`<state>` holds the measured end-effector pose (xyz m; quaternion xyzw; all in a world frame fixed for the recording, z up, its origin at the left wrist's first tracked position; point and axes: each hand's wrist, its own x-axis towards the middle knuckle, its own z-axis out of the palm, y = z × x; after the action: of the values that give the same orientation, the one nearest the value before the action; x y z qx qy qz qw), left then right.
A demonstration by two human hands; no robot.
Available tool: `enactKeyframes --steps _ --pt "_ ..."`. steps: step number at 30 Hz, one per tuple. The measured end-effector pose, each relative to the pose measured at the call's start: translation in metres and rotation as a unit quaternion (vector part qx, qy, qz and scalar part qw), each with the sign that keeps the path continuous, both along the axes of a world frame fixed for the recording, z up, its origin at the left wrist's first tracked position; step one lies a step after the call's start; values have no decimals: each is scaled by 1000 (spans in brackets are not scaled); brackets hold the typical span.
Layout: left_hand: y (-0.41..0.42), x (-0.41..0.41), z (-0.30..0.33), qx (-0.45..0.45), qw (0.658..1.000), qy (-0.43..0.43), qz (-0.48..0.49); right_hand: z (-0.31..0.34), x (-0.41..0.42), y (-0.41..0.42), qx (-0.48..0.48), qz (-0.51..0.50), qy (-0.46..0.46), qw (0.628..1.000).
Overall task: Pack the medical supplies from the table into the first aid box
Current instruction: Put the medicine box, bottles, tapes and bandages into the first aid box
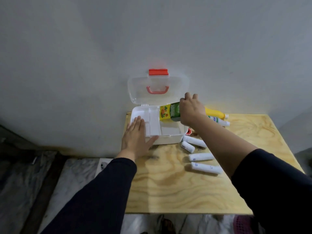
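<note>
A white first aid box (168, 140) stands open at the back left of the plywood table, its clear lid (175, 85) with a red handle leaning against the wall. My right hand (190, 110) grips a green and yellow herbal carton (168, 112), tilted over the box's right half. My left hand (136, 134) lies flat with fingers apart on the box's left front corner. Several white bandage rolls (200, 157) lie on the table right of the box. A yellow bottle (214, 113) and a white bottle (219, 120) lie behind my right wrist.
The plywood table (168, 186) reaches to the wall at the back. A small red-rimmed tape roll (189, 131) sits against the box's right side. A white inner tray (154, 122) sits in the box's left half. Marbled floor shows on the left and below.
</note>
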<state>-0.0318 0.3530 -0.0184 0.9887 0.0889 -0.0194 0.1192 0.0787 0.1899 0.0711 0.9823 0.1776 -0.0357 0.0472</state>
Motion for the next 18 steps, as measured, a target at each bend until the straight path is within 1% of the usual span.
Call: enactKeyframes --steps 4,11,14,18 --pt "2 -1 -1 3 1000 4 -6 -1 3 1 -22 11 18 1000" --pt "8 -2 -6 26 1000 5 -17 -30 1 23 44 39 86 995" --pt "9 -1 -7 29 999 12 -22 -57 -3 32 91 6 111 990" --pt "11 -1 -7 35 999 13 -32 -84 -3 38 204 -83 165 961"
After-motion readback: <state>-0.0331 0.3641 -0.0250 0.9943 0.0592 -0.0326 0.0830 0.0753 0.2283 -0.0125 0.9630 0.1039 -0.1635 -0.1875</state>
